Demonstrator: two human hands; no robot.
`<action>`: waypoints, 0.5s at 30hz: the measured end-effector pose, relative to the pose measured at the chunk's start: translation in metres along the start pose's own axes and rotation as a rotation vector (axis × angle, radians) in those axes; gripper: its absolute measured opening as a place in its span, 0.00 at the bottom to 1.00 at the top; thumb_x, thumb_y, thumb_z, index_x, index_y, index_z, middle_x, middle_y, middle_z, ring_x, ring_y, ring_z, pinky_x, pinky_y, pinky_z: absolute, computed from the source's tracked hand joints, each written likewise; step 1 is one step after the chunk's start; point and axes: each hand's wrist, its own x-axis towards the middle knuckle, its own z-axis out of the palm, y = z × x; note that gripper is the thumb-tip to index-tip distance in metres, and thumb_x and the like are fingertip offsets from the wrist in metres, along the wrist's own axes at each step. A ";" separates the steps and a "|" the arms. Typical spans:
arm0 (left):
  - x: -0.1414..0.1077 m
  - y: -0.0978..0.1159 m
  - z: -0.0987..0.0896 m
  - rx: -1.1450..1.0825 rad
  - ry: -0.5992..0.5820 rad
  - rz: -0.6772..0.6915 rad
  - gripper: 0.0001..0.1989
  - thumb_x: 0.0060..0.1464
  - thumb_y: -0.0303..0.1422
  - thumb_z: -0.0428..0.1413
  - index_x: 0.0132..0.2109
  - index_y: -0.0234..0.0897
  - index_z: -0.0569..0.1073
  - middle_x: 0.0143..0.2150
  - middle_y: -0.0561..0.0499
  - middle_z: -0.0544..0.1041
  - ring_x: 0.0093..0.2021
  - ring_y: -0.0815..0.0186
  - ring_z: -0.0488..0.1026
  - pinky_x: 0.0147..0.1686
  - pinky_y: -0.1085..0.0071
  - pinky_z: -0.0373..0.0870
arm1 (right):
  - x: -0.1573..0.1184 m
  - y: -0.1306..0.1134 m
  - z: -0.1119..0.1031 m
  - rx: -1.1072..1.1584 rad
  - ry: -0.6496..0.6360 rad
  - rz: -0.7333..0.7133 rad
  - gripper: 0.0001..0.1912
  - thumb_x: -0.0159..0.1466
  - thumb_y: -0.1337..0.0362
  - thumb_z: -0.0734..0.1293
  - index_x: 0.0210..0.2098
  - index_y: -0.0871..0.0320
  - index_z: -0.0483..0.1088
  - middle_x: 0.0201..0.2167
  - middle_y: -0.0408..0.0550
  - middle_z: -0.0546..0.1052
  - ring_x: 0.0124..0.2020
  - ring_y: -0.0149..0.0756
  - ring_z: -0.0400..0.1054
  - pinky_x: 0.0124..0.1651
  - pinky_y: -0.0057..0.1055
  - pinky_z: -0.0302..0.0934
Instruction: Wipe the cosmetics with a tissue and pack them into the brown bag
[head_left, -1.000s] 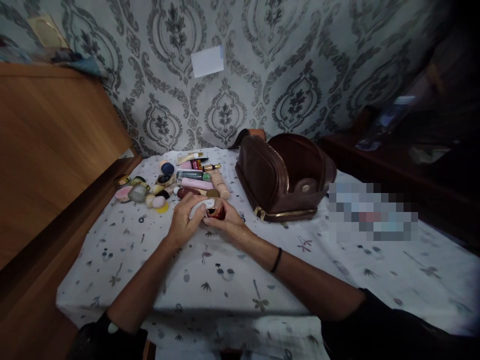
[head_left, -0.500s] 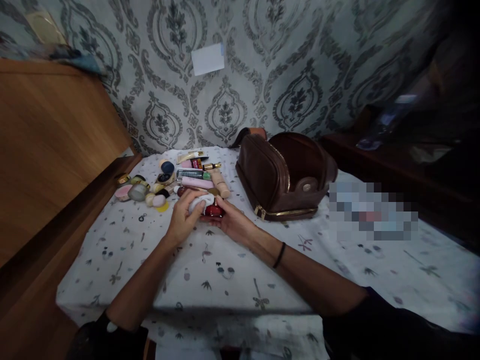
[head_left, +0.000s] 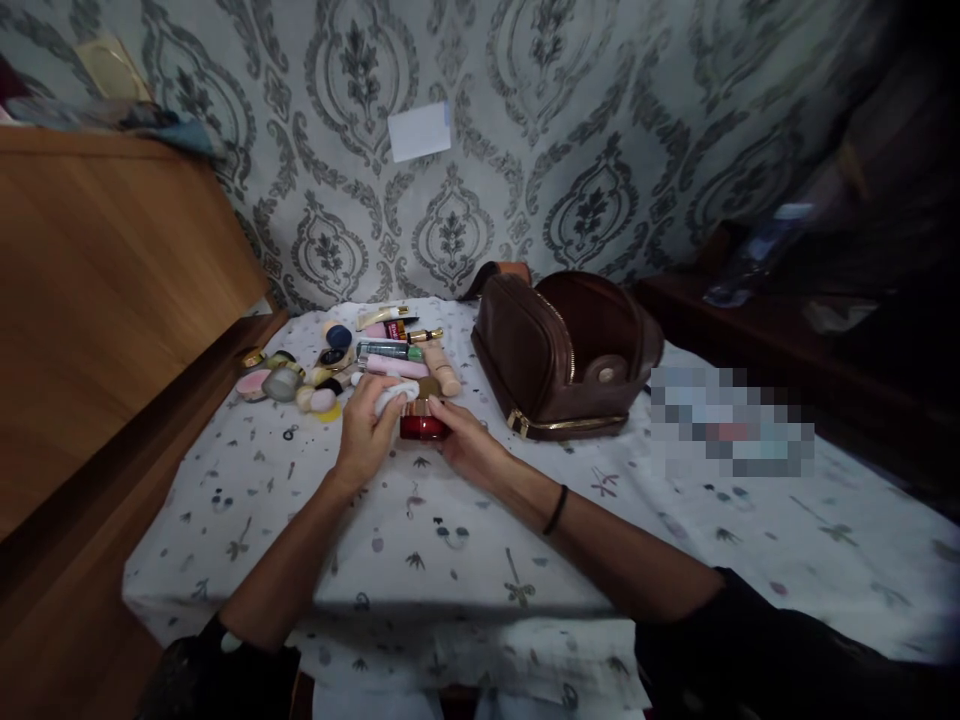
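The red jar (head_left: 421,427), nearer me than the cosmetics (head_left: 394,367), is held by my right hand (head_left: 474,445), my left hand (head_left: 362,432) pinching a white cloth (head_left: 399,393) beside it; pushing too hard could make its glossy sides slip.

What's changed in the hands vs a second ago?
The jar has turned in the right hand: more of its red side now shows, below a gold band. Nothing visibly taken up or let go; the left hand still holds the cloth. Bag and cosmetics stay put.
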 end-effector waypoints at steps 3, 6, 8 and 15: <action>-0.002 0.012 -0.010 0.014 -0.049 0.031 0.06 0.62 0.33 0.54 0.44 0.38 0.73 0.41 0.50 0.75 0.43 0.62 0.72 0.44 0.67 0.67 | -0.005 0.000 0.005 -0.010 0.029 -0.047 0.21 0.52 0.49 0.77 0.37 0.58 0.78 0.38 0.48 0.81 0.42 0.39 0.72 0.50 0.35 0.63; -0.009 0.021 -0.020 0.044 -0.124 0.068 0.06 0.63 0.32 0.53 0.45 0.38 0.73 0.41 0.50 0.75 0.42 0.63 0.72 0.43 0.68 0.67 | -0.011 0.001 0.006 -0.054 0.102 -0.067 0.20 0.49 0.51 0.78 0.34 0.59 0.78 0.36 0.46 0.81 0.40 0.38 0.72 0.49 0.34 0.62; -0.015 0.023 -0.024 0.055 -0.173 0.063 0.06 0.63 0.32 0.53 0.44 0.38 0.73 0.40 0.50 0.75 0.42 0.62 0.72 0.43 0.68 0.67 | -0.016 0.003 0.002 -0.125 0.126 -0.071 0.19 0.48 0.53 0.79 0.34 0.58 0.78 0.35 0.46 0.80 0.39 0.38 0.72 0.48 0.33 0.63; -0.033 0.016 -0.016 -0.060 -0.238 -0.079 0.07 0.62 0.35 0.53 0.42 0.38 0.73 0.39 0.50 0.76 0.41 0.61 0.72 0.42 0.67 0.66 | -0.021 0.004 -0.020 -0.362 0.101 -0.036 0.32 0.46 0.55 0.80 0.49 0.57 0.74 0.34 0.42 0.77 0.37 0.35 0.71 0.47 0.33 0.64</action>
